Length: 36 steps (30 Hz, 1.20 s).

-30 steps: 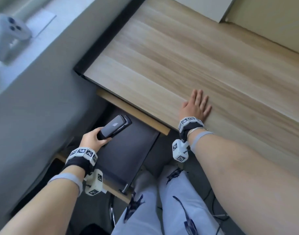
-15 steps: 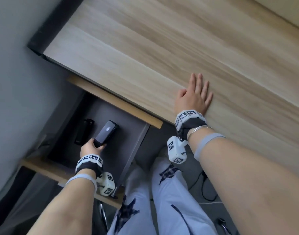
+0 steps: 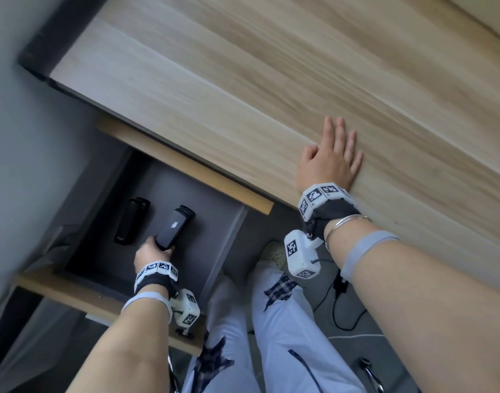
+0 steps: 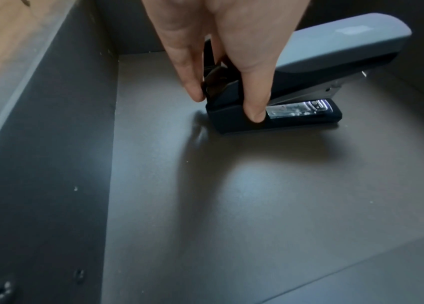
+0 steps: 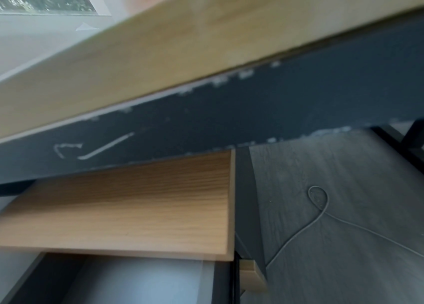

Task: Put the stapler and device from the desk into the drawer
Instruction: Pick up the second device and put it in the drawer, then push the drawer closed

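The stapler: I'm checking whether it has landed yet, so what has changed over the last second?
The left hand carried the stapler from above the drawer down onto its floor, beside the black device. Its fingers still pinch the stapler's rear end; nothing was let go. The right hand stayed flat on the desk.

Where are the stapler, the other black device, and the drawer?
stapler [image 3: 173, 226], head view, grey top arm
black device [image 3: 128, 222], head view, middle of its body
drawer [image 3: 231, 231], head view, right side wall
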Motion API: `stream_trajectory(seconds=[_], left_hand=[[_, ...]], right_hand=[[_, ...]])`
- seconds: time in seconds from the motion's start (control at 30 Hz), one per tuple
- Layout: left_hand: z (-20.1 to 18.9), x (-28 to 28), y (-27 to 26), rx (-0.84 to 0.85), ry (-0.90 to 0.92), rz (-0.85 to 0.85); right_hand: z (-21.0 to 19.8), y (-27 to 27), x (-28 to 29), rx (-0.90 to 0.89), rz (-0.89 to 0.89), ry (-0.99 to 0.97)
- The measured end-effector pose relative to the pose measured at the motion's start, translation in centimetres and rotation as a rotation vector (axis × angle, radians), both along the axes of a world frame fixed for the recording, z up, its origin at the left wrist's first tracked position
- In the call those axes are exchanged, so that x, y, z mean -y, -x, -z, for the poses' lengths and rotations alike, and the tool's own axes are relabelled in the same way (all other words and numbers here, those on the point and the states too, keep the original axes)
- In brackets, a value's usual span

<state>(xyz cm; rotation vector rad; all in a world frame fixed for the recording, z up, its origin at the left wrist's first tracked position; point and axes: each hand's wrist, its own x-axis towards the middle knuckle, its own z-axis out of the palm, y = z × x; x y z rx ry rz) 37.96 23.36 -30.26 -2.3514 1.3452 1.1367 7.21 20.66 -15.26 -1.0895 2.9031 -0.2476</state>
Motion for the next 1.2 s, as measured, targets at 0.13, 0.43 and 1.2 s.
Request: stream_trajectory(seconds=[0.13,0.43,1.2], left_hand=[[0.1,0.2,-0.2,-0.008,-0.033,0.022],[-4.3,0.0,-6.3,0.103,-0.018,0.028],[-7.8,-1.0,-7.1,0.177,-0.101,-0.449]], right_hand=[[0.0,0.0,0.0,-0.005,0.000,-0.001],[-0.4,-0.1,-0.2,0.029,0.007,0.007],[-0.4,-0.2,-0.2,0.028,0.002,0.026]])
